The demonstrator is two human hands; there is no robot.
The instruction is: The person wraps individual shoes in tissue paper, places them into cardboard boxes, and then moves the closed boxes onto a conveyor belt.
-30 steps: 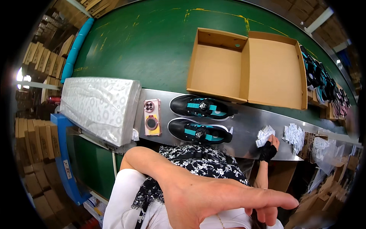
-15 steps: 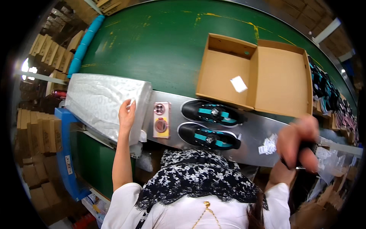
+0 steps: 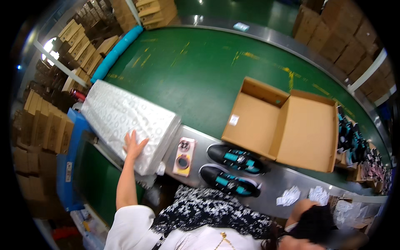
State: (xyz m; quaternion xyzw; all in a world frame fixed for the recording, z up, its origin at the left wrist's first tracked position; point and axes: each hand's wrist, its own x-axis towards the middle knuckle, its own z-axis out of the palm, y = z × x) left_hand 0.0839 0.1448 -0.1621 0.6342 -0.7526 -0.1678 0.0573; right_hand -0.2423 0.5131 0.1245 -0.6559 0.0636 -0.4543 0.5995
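paper stack (image 3: 125, 118) at tabletop's left end, near corner overhanging the edge | left hand (image 3: 134, 145) flat on that corner, grip apart, nothing clamped | right hand (image 3: 310, 216) low at right edge, grip: cannot tell | risk: top sheets slip off edge, or drag into pink tape holder (image 3: 184, 156) and shoes (image 3: 233, 168) beside it

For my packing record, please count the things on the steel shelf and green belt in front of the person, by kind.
Black shoes with teal straps: 2
Open brown cardboard box: 1
Stack of white wrapping paper: 1
Pink card packet: 1
Crumpled white paper wads: 2
Total: 7
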